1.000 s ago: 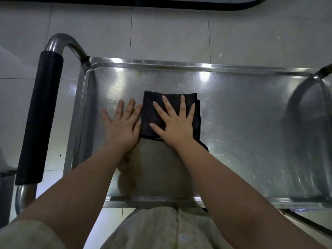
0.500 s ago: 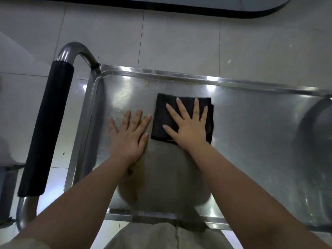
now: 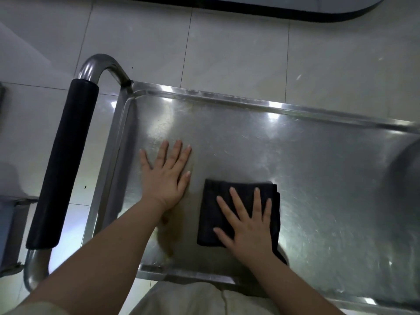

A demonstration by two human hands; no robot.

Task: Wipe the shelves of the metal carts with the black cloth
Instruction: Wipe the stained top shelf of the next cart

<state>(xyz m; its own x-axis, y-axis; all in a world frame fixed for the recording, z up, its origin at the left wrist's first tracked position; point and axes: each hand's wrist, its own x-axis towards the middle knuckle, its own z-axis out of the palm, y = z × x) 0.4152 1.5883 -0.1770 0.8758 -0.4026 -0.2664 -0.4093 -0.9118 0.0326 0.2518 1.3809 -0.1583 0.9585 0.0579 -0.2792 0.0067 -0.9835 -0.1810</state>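
Observation:
A folded black cloth (image 3: 211, 214) lies flat on the top shelf (image 3: 318, 178) of a stainless steel cart. My right hand (image 3: 247, 221) presses on the cloth with spread fingers, covering its right half. My left hand (image 3: 166, 176) rests flat on the bare metal to the left of the cloth, fingers apart, holding nothing. The shelf has a raised rim and a scratched, shiny surface. The cloth sits toward the near edge of the shelf.
The cart's tubular handle with a black foam grip (image 3: 63, 164) runs along the left end. A white tiled floor (image 3: 238, 53) surrounds the cart. A dark-edged object (image 3: 250, 7) lies across the floor at the top. Something grey (image 3: 9, 223) stands at the far left.
My right hand has pulled the cloth back toward the near edge of the shelf, away from my left hand. My left hand stays flat on the metal. The view has shifted.

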